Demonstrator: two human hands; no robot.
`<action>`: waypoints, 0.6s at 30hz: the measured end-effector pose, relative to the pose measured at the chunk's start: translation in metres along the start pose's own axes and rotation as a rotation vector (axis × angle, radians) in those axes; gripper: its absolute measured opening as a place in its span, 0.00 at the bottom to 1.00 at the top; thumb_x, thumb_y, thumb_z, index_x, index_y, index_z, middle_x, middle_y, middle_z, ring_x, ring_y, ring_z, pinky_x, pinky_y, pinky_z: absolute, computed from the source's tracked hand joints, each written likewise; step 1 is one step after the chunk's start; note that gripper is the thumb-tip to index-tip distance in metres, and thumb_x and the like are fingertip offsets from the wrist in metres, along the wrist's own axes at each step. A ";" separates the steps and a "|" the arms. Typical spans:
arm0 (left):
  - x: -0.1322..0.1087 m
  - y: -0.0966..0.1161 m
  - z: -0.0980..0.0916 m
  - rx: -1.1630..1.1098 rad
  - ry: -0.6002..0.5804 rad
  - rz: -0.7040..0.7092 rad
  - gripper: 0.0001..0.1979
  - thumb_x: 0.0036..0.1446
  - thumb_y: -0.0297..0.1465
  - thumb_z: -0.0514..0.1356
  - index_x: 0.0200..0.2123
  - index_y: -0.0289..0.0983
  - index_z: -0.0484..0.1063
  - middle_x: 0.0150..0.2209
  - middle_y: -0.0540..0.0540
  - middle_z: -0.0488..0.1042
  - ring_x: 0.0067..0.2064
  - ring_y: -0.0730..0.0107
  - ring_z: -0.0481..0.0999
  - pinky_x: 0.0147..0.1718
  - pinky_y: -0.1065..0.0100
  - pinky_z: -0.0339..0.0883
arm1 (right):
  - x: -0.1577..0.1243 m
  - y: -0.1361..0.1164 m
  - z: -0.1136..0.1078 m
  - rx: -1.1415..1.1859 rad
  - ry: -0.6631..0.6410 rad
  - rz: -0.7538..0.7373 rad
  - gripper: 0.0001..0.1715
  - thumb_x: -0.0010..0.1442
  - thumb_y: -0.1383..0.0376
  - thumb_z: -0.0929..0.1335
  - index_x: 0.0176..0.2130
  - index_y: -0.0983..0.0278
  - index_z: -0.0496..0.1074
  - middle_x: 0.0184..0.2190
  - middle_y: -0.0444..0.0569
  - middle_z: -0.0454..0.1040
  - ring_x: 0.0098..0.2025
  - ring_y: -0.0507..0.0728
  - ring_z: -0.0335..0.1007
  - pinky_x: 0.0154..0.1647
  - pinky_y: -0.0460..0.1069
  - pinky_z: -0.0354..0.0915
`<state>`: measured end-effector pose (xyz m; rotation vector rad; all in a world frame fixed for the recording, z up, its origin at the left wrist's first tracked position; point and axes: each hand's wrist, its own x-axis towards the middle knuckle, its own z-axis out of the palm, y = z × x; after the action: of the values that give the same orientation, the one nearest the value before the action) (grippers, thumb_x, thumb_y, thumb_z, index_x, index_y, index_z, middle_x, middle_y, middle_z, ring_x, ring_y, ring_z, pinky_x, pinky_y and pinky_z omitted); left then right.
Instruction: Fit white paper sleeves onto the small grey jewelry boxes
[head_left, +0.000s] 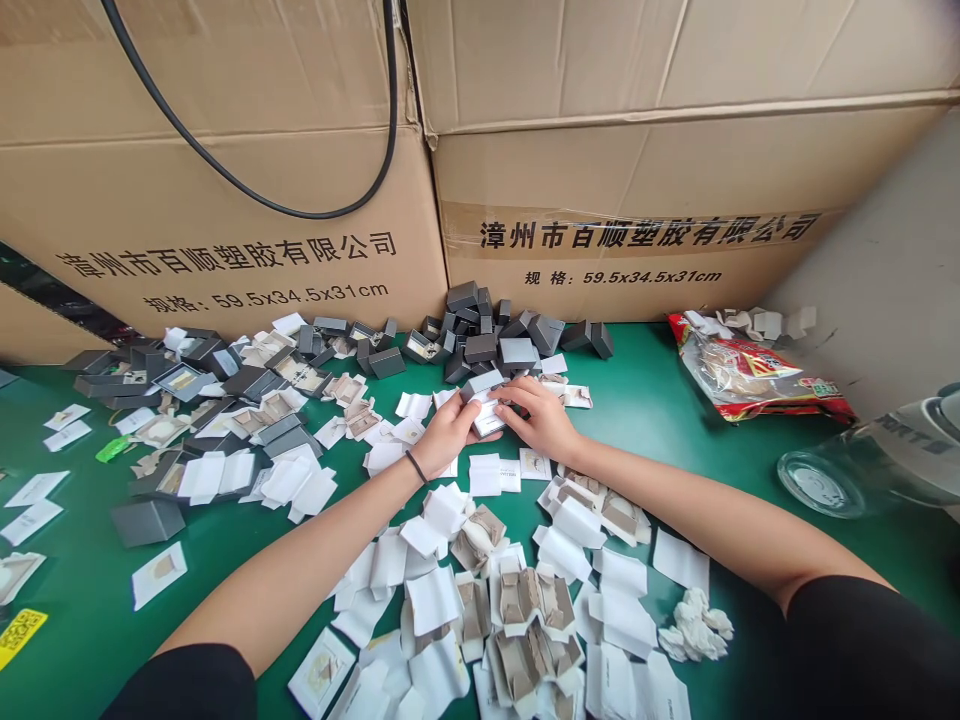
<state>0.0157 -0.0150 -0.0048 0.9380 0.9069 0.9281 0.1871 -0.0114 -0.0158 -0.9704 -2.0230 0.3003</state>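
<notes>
In the middle of the bench, a small grey hinged box (484, 383) is held with its lid up and white card showing inside. My left hand (448, 432) is closed around it, thumb along the near left edge. The fingers of my right hand (546, 420) are bent, with their tips on the box's right side by the white card insert (489, 416). Exactly what the right fingertips pinch is partly hidden. Just below both hands lie flat white cards (485, 475). Behind them is a heap of similar dark grey boxes (480, 348).
Folded white and grey card inserts (529, 600) cover the near bench. More boxes and inserts (247, 400) spread left. A red snack bag (750, 365), a clear container (825, 485) and crumpled tissue (696, 628) sit right. Large cartons (637, 170) wall the back; a black cable (300, 212) hangs there.
</notes>
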 end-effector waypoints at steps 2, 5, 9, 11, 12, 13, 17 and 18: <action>-0.001 0.000 -0.001 0.006 -0.027 0.015 0.17 0.54 0.36 0.59 0.45 0.38 0.64 0.49 0.43 0.70 0.47 0.63 0.72 0.45 0.55 0.71 | 0.000 -0.001 0.000 0.039 0.004 0.088 0.15 0.63 0.58 0.62 0.42 0.62 0.72 0.32 0.50 0.72 0.36 0.56 0.67 0.37 0.51 0.66; -0.002 -0.002 -0.002 0.008 -0.065 0.072 0.20 0.53 0.39 0.60 0.47 0.38 0.63 0.51 0.43 0.69 0.49 0.64 0.71 0.47 0.55 0.69 | 0.001 -0.001 0.001 0.137 0.065 0.234 0.13 0.59 0.57 0.66 0.38 0.63 0.73 0.31 0.48 0.74 0.31 0.54 0.67 0.34 0.49 0.66; -0.001 -0.005 -0.005 0.062 -0.059 0.119 0.22 0.50 0.40 0.62 0.46 0.36 0.66 0.47 0.42 0.71 0.49 0.63 0.70 0.48 0.58 0.68 | 0.000 0.000 0.004 0.252 0.133 0.326 0.13 0.55 0.56 0.68 0.31 0.63 0.74 0.30 0.48 0.73 0.31 0.53 0.67 0.29 0.47 0.65; 0.000 -0.007 -0.006 0.100 -0.044 0.123 0.22 0.50 0.40 0.63 0.46 0.36 0.67 0.45 0.43 0.72 0.49 0.63 0.70 0.48 0.60 0.68 | 0.000 0.000 0.006 0.274 0.182 0.334 0.13 0.53 0.56 0.69 0.30 0.63 0.75 0.31 0.48 0.71 0.32 0.53 0.66 0.27 0.47 0.64; 0.000 -0.007 -0.006 0.113 -0.040 0.123 0.22 0.50 0.40 0.63 0.46 0.36 0.67 0.45 0.43 0.72 0.49 0.62 0.70 0.47 0.61 0.68 | 0.000 0.000 0.006 0.282 0.204 0.339 0.12 0.53 0.56 0.69 0.30 0.63 0.75 0.32 0.48 0.70 0.32 0.53 0.66 0.26 0.47 0.64; 0.000 -0.007 -0.006 0.118 -0.040 0.125 0.23 0.50 0.40 0.63 0.47 0.37 0.67 0.45 0.43 0.72 0.49 0.62 0.70 0.47 0.61 0.68 | 0.000 0.000 0.007 0.292 0.222 0.346 0.12 0.52 0.56 0.70 0.30 0.63 0.75 0.32 0.48 0.70 0.32 0.52 0.66 0.26 0.47 0.64; 0.000 -0.007 -0.006 0.061 -0.075 0.128 0.23 0.50 0.40 0.63 0.48 0.37 0.67 0.47 0.43 0.72 0.49 0.62 0.70 0.48 0.57 0.68 | 0.000 -0.003 0.007 0.326 0.253 0.363 0.12 0.52 0.55 0.69 0.29 0.62 0.75 0.32 0.48 0.69 0.30 0.52 0.65 0.25 0.47 0.65; 0.000 -0.007 -0.006 0.043 -0.081 0.124 0.23 0.49 0.40 0.63 0.47 0.37 0.67 0.47 0.43 0.72 0.49 0.62 0.71 0.49 0.57 0.68 | 0.001 -0.004 0.007 0.329 0.241 0.366 0.13 0.52 0.55 0.69 0.28 0.62 0.75 0.31 0.48 0.69 0.30 0.52 0.65 0.26 0.48 0.65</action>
<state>0.0119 -0.0157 -0.0126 1.0706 0.8101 0.9719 0.1798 -0.0126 -0.0174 -1.1021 -1.5132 0.6582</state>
